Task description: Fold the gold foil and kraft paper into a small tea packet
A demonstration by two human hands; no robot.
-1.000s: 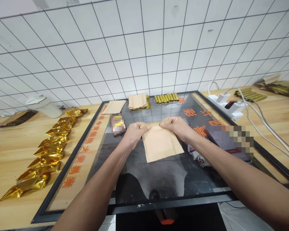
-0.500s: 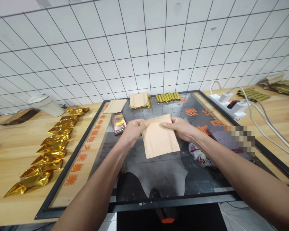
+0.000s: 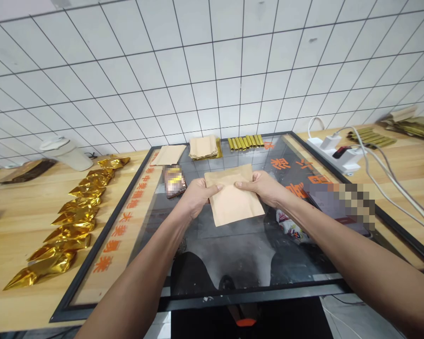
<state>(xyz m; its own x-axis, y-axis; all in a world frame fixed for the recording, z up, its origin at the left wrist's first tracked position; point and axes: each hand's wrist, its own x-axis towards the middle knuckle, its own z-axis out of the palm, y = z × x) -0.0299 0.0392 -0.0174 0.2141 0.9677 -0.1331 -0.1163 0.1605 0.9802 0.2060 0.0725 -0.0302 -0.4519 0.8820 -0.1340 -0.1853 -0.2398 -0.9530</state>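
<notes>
A square sheet of tan paper (image 3: 237, 202) is held over the dark glass panel (image 3: 229, 254), pinched at both sides. My left hand (image 3: 201, 193) is closed on its left edge, thumb lying on top. On the right edge my right hand (image 3: 259, 186) grips it the same way, thumb pointing inward. The sheet's far part bends up in a darker band beyond the thumbs. Fingers underneath are hidden by the paper. Behind it lie a stack of tan paper sheets (image 3: 203, 147), a row of gold rolled tubes (image 3: 246, 142) and another tan paper (image 3: 168, 154).
Twisted gold foil pieces (image 3: 72, 219) line the wooden table (image 3: 7, 245) on the left, near a lidded white container (image 3: 69, 153). A phone (image 3: 175, 181) sits beyond my left hand. At right are a crumpled printed wrapper (image 3: 291, 228), a power strip (image 3: 339, 153) and white cables (image 3: 392, 174).
Both thumbs have pushed inward and slightly down on the paper. Its far part now bends up in a wider band, and its near edge sits a little farther away.
</notes>
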